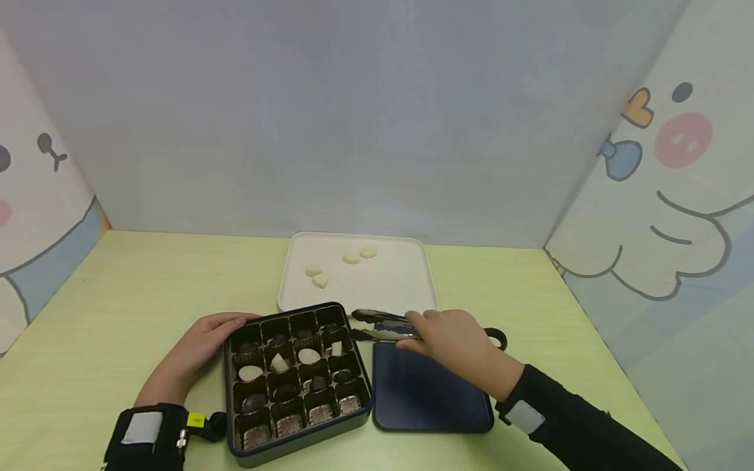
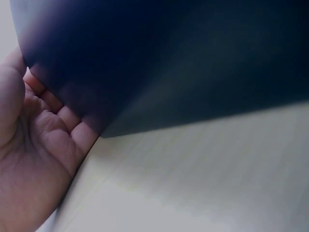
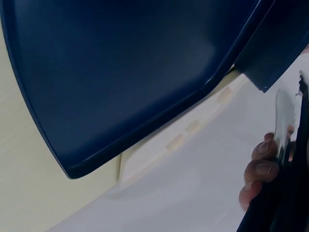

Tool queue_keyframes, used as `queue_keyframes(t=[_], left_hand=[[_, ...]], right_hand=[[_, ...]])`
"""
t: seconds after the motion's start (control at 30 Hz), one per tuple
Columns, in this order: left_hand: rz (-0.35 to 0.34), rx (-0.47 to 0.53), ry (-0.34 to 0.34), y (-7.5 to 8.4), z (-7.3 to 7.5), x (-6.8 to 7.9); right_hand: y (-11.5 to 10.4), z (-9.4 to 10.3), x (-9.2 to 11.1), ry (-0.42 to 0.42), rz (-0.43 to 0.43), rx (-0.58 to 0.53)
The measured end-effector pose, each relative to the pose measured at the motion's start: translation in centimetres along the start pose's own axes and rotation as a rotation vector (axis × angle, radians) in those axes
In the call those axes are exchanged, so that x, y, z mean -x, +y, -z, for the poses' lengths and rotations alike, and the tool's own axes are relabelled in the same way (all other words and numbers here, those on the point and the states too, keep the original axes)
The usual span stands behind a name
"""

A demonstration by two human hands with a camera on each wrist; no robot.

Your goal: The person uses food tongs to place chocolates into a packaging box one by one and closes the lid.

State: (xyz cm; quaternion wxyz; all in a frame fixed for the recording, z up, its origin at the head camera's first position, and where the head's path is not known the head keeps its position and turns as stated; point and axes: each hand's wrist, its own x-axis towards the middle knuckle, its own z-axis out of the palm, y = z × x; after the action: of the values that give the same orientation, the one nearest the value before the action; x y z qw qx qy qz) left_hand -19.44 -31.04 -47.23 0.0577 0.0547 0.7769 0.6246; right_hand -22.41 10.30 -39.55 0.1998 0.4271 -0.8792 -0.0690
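My left hand grips a dark blue box by its far left corner, thumb at the rim; the left wrist view shows its fingers against the box's side. The box has a brown divided insert with dark and white chocolates in several compartments, and the nearest row has bare ones. My right hand holds a pair of tongs, their tips apart and pointing left at the box's far right edge. No piece shows between the tips in the head view. In the right wrist view, fingers wrap round the tongs' dark handle.
A white tray lies behind the box, with several cream-white chocolates on it. A dark blue lid lies right of the box, under my right hand. A grey wall stands behind the pale table.
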Motion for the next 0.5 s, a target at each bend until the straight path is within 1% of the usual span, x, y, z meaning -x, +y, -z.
queue_keyframes(t=[0.13, 0.23, 0.37, 0.5], left_hand=[[0.001, 0.003, 0.002, -0.1, 0.0, 0.0], [0.000, -0.016, -0.005, -0.1, 0.0, 0.0], [0.005, -0.051, -0.001, -0.1, 0.0, 0.0], [-0.008, -0.046, -0.001, -0.1, 0.0, -0.1]], right_hand=[[0.6, -1.3, -0.7, -0.009, -0.149, 0.014], [1.0, -2.8, -1.2, -0.043, -0.220, 0.028], [1.4, -4.9, -2.5, -0.120, -0.243, 0.053], [1.5, -6.2, -4.2, -0.175, -0.247, 0.079]])
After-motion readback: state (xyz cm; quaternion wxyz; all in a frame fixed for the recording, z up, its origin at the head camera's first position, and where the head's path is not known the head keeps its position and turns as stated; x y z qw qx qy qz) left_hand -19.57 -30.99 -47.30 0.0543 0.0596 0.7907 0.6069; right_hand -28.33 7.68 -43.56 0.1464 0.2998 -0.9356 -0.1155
